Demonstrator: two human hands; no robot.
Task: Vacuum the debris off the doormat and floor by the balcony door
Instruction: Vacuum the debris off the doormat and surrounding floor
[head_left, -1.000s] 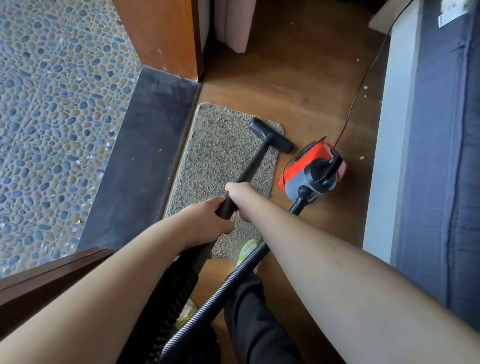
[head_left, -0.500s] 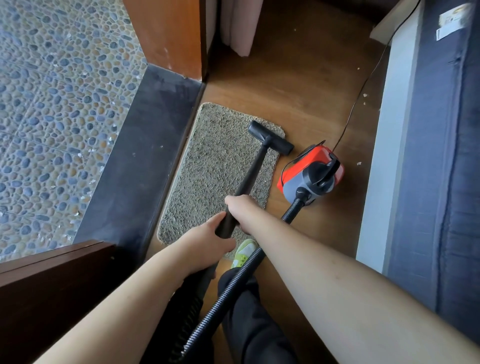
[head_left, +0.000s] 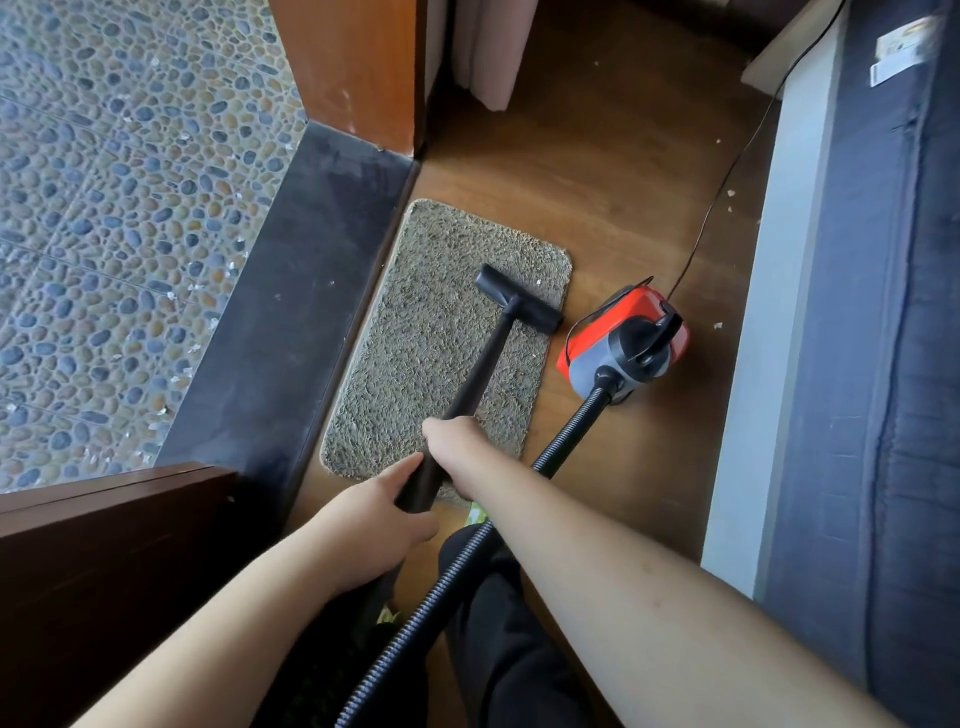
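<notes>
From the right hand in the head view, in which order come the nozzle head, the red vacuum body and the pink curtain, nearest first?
From the right hand:
1. Nozzle head, ahead on the doormat.
2. Red vacuum body, to the right on the wood floor.
3. Pink curtain, far ahead at the top.

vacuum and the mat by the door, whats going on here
A person grips the black vacuum wand with both hands, left hand behind right hand. The nozzle sits on the doormat near its far right corner. The red canister stands on the wood floor, where white crumbs remain.
</notes>
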